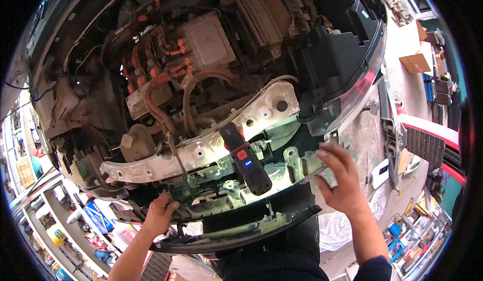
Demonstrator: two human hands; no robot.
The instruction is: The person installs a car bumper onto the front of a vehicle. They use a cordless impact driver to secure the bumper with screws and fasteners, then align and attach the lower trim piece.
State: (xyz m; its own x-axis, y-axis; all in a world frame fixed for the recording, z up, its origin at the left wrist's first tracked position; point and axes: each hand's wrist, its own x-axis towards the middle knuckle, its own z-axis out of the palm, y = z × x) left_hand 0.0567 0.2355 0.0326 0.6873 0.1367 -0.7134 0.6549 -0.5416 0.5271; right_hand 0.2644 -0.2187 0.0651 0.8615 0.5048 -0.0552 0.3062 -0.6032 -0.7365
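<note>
My remote camera shows me a vehicle repair workshop: an exposed, dusty engine bay (209,47) with orange cables (151,102), a lit black-and-red plastic work lamp (246,162), brown cardboard boxes (417,63) and pale shelving (37,228) crowded with colourful supplies (97,216).

A pale, dusty lower crossbar (279,177) spans the car's front (266,102).

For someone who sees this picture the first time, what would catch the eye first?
Probably the slim black device with a red button and glowing blue dots, mid-picture, over the pale metal crossbeam. Then the thick orange corrugated cables above it, left of centre, beside a flat grey metal box. The bare right hand also stands out at right, held open.
</note>
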